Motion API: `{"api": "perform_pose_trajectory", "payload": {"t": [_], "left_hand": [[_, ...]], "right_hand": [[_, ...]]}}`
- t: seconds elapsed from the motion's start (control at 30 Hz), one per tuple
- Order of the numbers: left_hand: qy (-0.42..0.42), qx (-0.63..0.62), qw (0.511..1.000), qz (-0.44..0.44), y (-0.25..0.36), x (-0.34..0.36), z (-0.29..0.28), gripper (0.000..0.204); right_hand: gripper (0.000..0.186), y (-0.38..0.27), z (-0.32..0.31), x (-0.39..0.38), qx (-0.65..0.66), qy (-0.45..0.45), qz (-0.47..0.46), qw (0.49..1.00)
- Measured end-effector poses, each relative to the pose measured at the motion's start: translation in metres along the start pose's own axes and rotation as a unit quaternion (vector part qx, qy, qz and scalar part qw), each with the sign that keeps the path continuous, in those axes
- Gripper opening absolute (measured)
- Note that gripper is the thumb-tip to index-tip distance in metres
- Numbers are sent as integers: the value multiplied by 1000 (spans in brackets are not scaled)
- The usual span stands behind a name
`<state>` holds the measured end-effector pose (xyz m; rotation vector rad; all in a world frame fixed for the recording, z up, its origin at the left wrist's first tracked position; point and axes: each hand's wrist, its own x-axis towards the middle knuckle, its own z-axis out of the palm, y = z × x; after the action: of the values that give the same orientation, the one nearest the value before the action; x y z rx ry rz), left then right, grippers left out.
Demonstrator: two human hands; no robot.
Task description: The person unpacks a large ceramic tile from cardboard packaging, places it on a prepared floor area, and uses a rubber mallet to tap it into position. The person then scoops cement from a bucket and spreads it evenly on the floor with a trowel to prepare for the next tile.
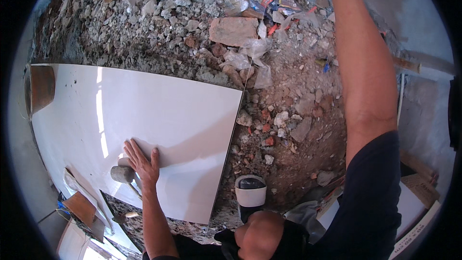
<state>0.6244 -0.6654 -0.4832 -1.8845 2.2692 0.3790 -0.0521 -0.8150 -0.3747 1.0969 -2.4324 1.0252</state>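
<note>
Rubble (159,21) and reddish dirt (303,159) cover most of the floor here, with a bare grey wall (428,19) at the upper right of the frame. Big glossy white tile (192,115) takes up the left-center, its right edge right up against the loose dirt. Left hand (143,167) is palm down on it, fingers (133,151) slightly spread and the thumb sticking out to the side, not gripping anything. Just left of that wrist there's a grey-headed mallet (122,174), handle angling toward the forearm. Right arm (363,67) stretches out past the top edge, so the right hand is out of frame and I can't tell what its fingers are doing. Brick (234,31) and a crumpled clear plastic bag (250,57) sit top center, plus a sandaled foot (250,192) at bottom center, beside the tile.
</note>
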Motion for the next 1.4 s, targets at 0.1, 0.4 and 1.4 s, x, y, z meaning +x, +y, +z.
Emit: {"api": "perform_pose_trajectory", "payload": {"t": [0.1,0.4,1.4], "left_hand": [[-1,-3,1000,0,0,-1,1,82],[-14,-18,1000,-16,3,0,-2,83],[-18,-106,993,-55,2,-4,-1,81]], "right_hand": [[41,0,6,5,-13,15,-17,1000],[41,3,11,10,6,67,-110,992],[40,75,-127,-378,-129,-253,52,958]]}}
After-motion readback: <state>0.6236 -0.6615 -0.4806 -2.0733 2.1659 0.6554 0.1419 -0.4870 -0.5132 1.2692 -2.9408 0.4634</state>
